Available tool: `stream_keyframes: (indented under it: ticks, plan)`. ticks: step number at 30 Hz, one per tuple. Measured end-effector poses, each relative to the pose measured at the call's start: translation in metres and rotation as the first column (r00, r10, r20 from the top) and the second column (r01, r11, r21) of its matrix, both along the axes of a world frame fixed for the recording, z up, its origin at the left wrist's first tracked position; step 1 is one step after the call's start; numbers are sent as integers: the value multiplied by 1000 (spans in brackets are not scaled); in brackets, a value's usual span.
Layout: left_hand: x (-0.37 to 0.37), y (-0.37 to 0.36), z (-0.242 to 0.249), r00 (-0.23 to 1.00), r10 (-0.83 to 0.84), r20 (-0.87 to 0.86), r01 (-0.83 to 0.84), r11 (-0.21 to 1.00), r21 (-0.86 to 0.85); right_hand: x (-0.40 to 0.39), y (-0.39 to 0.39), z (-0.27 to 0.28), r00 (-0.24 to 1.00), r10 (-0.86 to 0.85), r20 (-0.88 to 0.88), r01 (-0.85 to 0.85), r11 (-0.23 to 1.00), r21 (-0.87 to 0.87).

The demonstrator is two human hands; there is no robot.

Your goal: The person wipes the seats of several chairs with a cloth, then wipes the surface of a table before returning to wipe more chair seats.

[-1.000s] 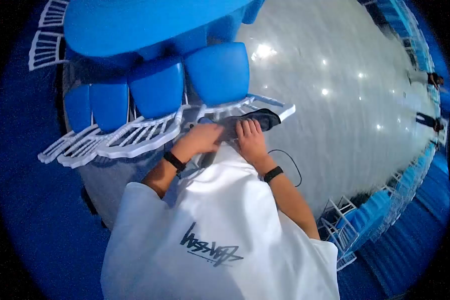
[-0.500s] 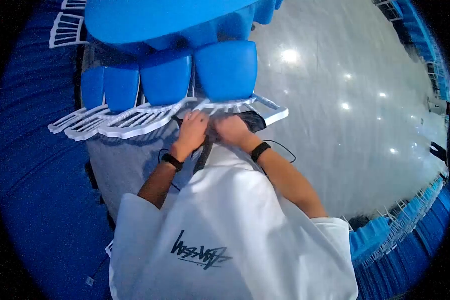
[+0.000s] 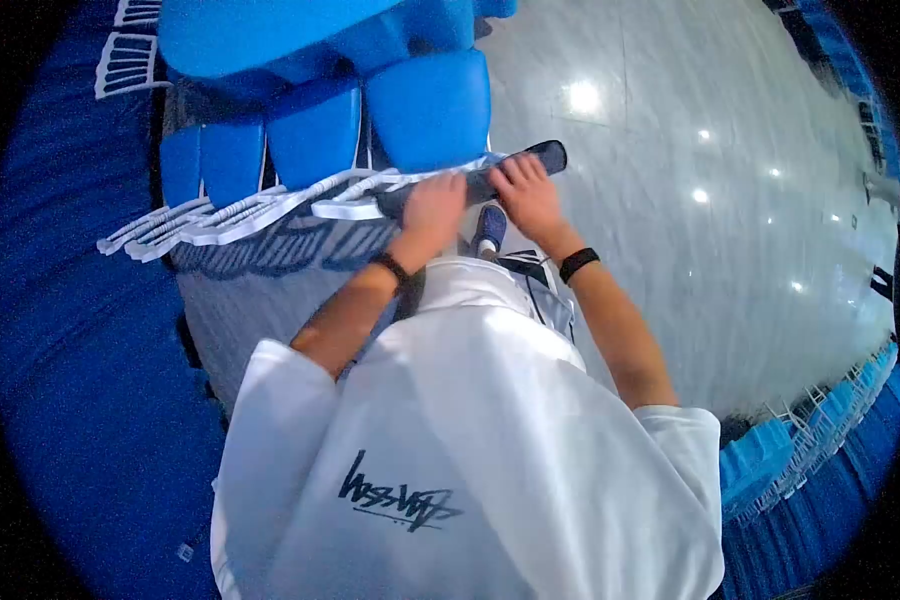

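A long black item [image 3: 478,187], perhaps folded fabric or a pouch, lies slantwise in front of my body, its rounded far end sticking out to the right. My left hand [image 3: 436,208] is closed on its nearer left part. My right hand [image 3: 530,198] has its fingers curled over it close to the right end. Behind the item is the white back of a chair [image 3: 430,110] with a blue seat, which it partly hides. Motion blurs the hands slightly, so the item's exact kind cannot be made out.
More blue-seated white chairs [image 3: 313,130] line up to the left beside a table with a blue cloth [image 3: 270,40]. Blue drapery [image 3: 80,350] covers the left side. A shoe [image 3: 490,225] stands on the shiny grey floor [image 3: 690,280]. Further chairs and blue tables curve along the right.
Both hands have moved up and away from my body, the right one also further right. The black item, bunched between them before, now stretches out lengthwise.
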State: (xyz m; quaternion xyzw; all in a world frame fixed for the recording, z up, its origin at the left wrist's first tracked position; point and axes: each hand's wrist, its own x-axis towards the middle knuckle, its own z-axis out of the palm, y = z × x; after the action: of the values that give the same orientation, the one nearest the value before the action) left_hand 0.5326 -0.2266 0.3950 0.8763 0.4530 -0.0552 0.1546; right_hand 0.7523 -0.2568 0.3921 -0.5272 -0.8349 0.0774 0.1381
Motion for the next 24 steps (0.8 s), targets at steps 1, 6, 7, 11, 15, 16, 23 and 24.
stream_keyframes:
  ticks: [1,6,7,11,15,16,23,24]
  plan:
    - [12,5,-8,1000,14,5,-14,999,-30,5,4,-1,1000,-22,16,23,999,-46]
    - [31,26,0,998,-10,56,21,980,-199,-2,16,-6,982,-188,-20,176,945,-276]
    - [28,23,-3,996,-5,88,20,985,-170,-10,17,-8,980,-198,-4,191,955,-228]
    - [-4,6,1,981,-72,181,48,990,133,-31,11,3,977,-204,62,211,964,-161]
    - [-80,0,4,964,84,253,-84,996,-7,-75,5,15,1000,1,29,6,976,-216]
    - [-103,3,3,978,0,208,-13,998,62,-93,2,7,1000,13,6,-12,987,-158]
    - [-195,51,18,994,-23,105,34,994,-105,-178,51,5,956,292,-25,-271,849,-454]
    - [-193,58,19,1000,-28,12,29,981,-190,-181,55,-8,945,316,-81,-324,880,-346]
